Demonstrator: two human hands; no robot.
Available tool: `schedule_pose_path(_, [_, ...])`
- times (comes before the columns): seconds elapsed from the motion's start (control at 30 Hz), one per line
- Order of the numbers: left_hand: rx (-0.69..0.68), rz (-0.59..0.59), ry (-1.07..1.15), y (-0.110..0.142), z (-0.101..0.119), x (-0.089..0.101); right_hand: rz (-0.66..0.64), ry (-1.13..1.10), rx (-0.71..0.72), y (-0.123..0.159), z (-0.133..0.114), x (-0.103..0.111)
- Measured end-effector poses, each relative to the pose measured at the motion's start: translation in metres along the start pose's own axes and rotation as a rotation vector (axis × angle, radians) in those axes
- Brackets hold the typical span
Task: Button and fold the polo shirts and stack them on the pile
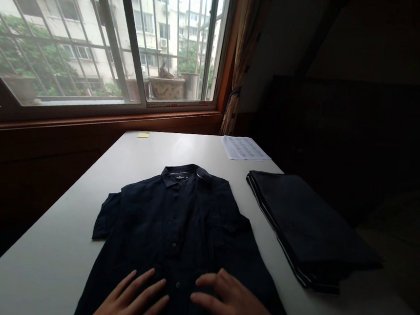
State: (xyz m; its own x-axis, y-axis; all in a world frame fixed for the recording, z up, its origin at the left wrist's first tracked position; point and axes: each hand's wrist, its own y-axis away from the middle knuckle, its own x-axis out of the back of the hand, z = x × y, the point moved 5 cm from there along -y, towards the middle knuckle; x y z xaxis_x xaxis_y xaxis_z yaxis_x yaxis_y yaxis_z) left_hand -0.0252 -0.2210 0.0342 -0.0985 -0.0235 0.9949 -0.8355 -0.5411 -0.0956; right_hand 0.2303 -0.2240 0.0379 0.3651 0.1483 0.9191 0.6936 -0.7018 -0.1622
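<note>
A dark navy short-sleeved shirt (200, 225) lies front side up on a white table, its collar pointing away from me and small buttons running down the middle. My left hand (133, 300) rests on the lower left of the shirt front, fingers spread out. On the other side of the button line, my right hand (229, 301) is over the shirt, fingers apart and slightly bent. Neither hand grips the cloth. The left sleeve sticks out at the side. The shirt's bottom hem is out of view.
Right of the shirt lies a folded dark cloth (307, 220) with white-edged layers, overhanging the table edge. Printed papers (245, 148) and a yellow sticky note (143, 134) are at the far end of the white table (68, 223). A barred window (106, 35) and a curtain (240, 62) stand beyond.
</note>
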Motion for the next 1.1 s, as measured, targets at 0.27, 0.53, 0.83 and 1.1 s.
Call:
schedule_pose_path(0.27, [0.436, -0.081, 0.044, -0.014, -0.066, -0.002, 0.152, -0.004, -0.408, -0.023, 0.075, 0.025])
schedule_pose_path(0.53, [0.431, -0.312, 0.085, -0.026, -0.054, 0.007, 0.000, -0.204, -0.406, -0.027, 0.064, 0.022])
schedule_pose_path(0.83, [0.386, -0.400, 0.364, 0.001, -0.062, -0.008, -0.246, -0.460, -0.328, -0.025, 0.069, 0.055])
schedule_pose_path(1.1, [0.446, -0.093, 0.227, -0.071, -0.111, 0.033, 0.222, -0.193, -0.627, -0.085, 0.164, 0.066])
